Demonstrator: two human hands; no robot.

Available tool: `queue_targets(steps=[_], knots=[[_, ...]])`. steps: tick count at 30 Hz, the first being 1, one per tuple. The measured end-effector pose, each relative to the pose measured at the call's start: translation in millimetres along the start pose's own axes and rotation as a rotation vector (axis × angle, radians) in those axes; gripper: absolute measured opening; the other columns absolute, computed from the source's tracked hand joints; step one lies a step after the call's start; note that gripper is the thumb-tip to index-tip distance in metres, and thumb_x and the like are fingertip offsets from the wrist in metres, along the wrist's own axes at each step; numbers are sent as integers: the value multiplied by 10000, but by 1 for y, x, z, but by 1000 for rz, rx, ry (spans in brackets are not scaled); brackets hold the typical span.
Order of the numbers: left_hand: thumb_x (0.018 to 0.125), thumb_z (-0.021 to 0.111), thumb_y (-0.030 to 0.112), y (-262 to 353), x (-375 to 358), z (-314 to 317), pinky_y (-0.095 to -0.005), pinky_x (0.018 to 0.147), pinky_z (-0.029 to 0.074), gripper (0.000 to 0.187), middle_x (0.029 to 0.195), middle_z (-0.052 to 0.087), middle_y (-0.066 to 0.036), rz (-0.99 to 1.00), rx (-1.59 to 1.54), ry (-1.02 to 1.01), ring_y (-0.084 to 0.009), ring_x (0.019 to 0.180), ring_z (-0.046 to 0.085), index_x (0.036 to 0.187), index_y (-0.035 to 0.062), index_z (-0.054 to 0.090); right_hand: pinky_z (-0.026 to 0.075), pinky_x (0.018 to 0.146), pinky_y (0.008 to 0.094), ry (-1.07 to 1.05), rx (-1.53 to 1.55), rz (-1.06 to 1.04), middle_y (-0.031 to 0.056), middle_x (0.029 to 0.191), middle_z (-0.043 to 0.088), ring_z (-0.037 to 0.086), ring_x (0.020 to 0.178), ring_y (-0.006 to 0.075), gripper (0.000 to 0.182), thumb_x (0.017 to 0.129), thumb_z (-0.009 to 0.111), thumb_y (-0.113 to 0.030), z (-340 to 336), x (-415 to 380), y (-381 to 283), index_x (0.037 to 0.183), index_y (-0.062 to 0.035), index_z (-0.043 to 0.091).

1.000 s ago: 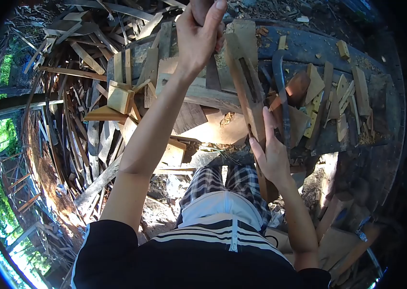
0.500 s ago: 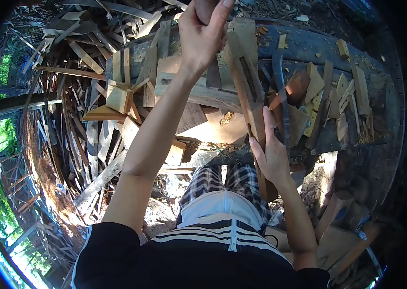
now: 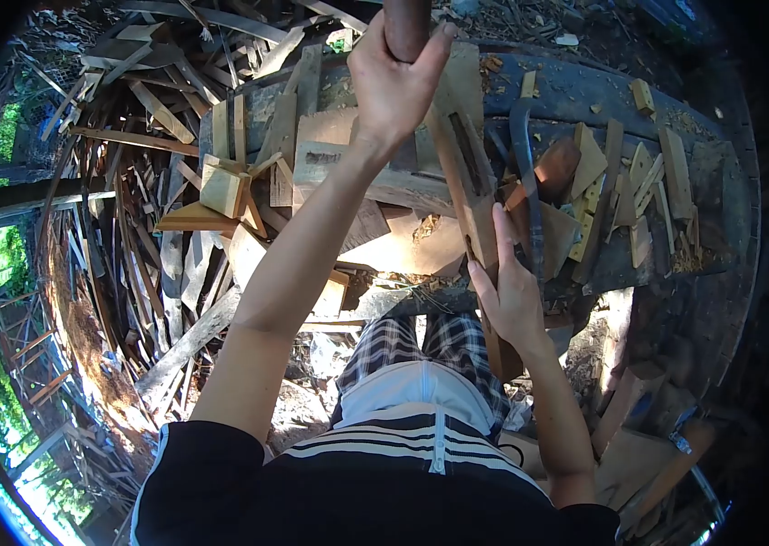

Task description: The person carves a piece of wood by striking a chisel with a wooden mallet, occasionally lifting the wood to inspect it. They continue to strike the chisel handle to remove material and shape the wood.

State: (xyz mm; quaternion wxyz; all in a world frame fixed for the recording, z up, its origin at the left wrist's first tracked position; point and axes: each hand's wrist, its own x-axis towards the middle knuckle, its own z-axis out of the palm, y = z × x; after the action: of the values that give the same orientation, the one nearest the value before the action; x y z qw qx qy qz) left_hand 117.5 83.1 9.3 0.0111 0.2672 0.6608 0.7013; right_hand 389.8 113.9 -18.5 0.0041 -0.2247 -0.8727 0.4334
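My left hand (image 3: 393,96) is raised at the top middle, its fingers wrapped round a thick brown rounded wooden piece (image 3: 407,29); the frame edge cuts off its upper part. My right hand (image 3: 513,296) holds a long slotted piece of wood (image 3: 462,173), with thumb and index finger stretched along it. The other fingers of that hand are partly hidden. This wood slants from the workbench down towards my lap and has a long dark slot in its upper half. Just right of it stands a curved blue-grey metal bar (image 3: 526,150).
A thick weathered board (image 3: 384,182) lies across the bench (image 3: 575,86) behind the slotted wood. Several offcuts (image 3: 589,164) and wood shavings are scattered to the right. Broken planks (image 3: 143,196) are heaped at the left. My plaid-covered legs (image 3: 421,350) are close under the bench edge.
My left hand has shifted slightly right and down with the brown wooden piece, so more of that piece shows. My right hand stays on the slotted wood.
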Motion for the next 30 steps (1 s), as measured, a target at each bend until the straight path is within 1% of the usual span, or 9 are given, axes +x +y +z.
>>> queue_targets(steps=[5, 6, 9, 12, 14, 17, 20, 25, 30], knots=[[793, 732, 174, 2, -7, -2, -286, 637, 496, 270, 711, 625, -95, 50, 46, 30, -99, 640, 536, 903, -12, 570, 489, 920, 387, 60, 134, -64, 301, 1237, 604, 667, 1070, 375, 701, 966, 538, -239, -18, 10, 3, 1567, -97, 206], [791, 731, 172, 3, -8, -1, -302, 640, 508, 270, 707, 637, -115, 91, 47, 36, -127, 640, 588, 917, -11, 577, 451, 976, 356, -42, 236, 132, 275, 1287, 589, 639, 1133, 327, 689, 972, 530, -251, -38, 13, -19, 1564, -86, 218], [787, 726, 171, 9, -9, 4, -325, 640, 518, 262, 724, 651, -141, 141, 100, 71, -199, 635, 646, 929, 0, 586, 416, 1019, 337, 112, 182, -74, 253, 1340, 565, 588, 1203, 280, 663, 982, 511, -225, -70, 22, -49, 1559, -65, 226], [796, 721, 179, 17, -15, 6, -294, 605, 486, 262, 705, 617, -72, 137, 141, 17, -106, 624, 554, 912, -9, 580, 406, 1050, 372, 359, 56, -440, 246, 1339, 568, 571, 1226, 264, 635, 987, 487, -182, -111, 33, -102, 1557, -64, 234], [789, 722, 174, 18, -19, 8, -316, 638, 509, 273, 734, 649, -106, 204, 162, -12, -151, 641, 607, 941, -13, 592, 323, 1137, 392, 375, 135, -586, 188, 1566, 318, 430, 1372, 282, 638, 970, 449, -179, -130, 35, -134, 1554, -38, 237], [756, 712, 157, 24, -23, 11, -348, 629, 506, 254, 728, 619, -167, 203, 142, -31, -334, 627, 618, 908, 16, 565, 331, 1130, 393, 394, -106, -567, 185, 1563, 329, 452, 1353, 285, 634, 970, 448, -206, -140, 32, -153, 1553, -48, 254], [741, 703, 143, 19, -24, 12, -348, 631, 498, 251, 717, 596, -177, 245, 107, -37, -350, 629, 593, 886, 13, 545, 330, 1126, 388, 16, -71, -166, 188, 1536, 371, 462, 1342, 282, 619, 969, 445, -203, -148, 25, -155, 1547, -55, 279], [741, 710, 147, 20, -28, 7, -339, 639, 502, 254, 738, 610, -181, 213, 122, -21, -335, 619, 559, 893, 15, 555, 306, 1137, 389, 266, 118, -468, 204, 1513, 406, 443, 1364, 295, 621, 967, 446, -193, -157, 19, -158, 1543, -41, 273], [747, 715, 147, 23, -27, 12, -335, 631, 507, 256, 741, 623, -186, 270, 71, -14, -329, 611, 580, 906, 19, 562, 403, 1067, 387, 130, -217, -252, 217, 1530, 391, 554, 1268, 343, 638, 963, 474, -197, -144, 10, -155, 1559, -121, 258]])
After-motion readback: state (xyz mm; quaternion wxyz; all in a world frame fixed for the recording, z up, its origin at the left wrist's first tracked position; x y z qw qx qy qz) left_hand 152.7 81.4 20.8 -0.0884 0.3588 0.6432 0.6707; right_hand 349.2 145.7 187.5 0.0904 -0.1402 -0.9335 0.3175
